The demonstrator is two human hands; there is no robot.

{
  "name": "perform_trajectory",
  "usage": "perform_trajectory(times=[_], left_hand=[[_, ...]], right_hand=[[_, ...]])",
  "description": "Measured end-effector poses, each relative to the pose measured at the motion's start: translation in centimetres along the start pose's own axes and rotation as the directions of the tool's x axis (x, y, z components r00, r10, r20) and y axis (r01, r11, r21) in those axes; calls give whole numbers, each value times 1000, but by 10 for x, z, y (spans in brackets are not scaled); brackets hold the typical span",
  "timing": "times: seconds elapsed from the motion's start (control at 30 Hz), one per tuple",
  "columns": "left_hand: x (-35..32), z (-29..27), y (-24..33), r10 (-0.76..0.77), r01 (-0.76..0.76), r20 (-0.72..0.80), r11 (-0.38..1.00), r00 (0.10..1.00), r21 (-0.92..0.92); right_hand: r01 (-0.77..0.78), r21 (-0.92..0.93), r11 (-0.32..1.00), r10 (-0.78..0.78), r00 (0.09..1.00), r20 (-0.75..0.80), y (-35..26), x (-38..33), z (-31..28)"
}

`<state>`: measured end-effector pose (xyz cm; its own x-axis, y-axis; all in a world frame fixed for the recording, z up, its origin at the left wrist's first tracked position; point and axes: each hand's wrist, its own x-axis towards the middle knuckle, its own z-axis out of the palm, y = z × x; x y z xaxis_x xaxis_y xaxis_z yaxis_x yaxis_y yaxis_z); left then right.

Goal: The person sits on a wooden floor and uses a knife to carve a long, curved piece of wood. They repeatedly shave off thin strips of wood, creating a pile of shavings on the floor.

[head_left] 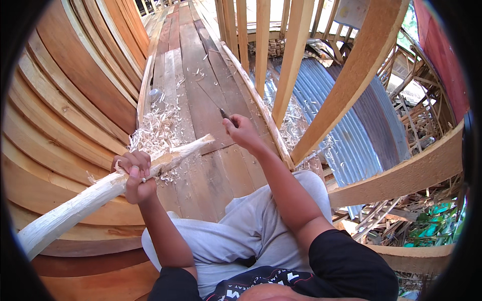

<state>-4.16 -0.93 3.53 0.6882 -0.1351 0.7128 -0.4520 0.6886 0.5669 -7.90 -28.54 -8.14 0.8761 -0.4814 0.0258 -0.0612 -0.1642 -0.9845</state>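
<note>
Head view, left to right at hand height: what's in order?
Curved hull planks → left hand gripping the pale whittled stick → wood shavings → right hand holding a dark blade → upright wooden ribs → corrugated metal sheet.

A floor of long, worn wooden planks runs away from the seated person, and on it a heap of pale wood shavings lies against the curved side boards, with thinner curls scattered just beyond that heap.
</note>
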Motion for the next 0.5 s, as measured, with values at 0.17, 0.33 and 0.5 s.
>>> perform_trajectory(times=[0.17,0.33,0.5], left_hand=[[-2,-5,-12,-48,48,-3,999,999,13],[-1,-18,-9,-138,138,64,990,988,8],[10,-6,-4,-203,192,110,976,973,105]], right_hand=[[69,-327,942,-24,990,140,-11,-13,26],[49,-278,959,27,965,262,12,-14,43],[22,-317,948,98,929,358,25,-13,57]])
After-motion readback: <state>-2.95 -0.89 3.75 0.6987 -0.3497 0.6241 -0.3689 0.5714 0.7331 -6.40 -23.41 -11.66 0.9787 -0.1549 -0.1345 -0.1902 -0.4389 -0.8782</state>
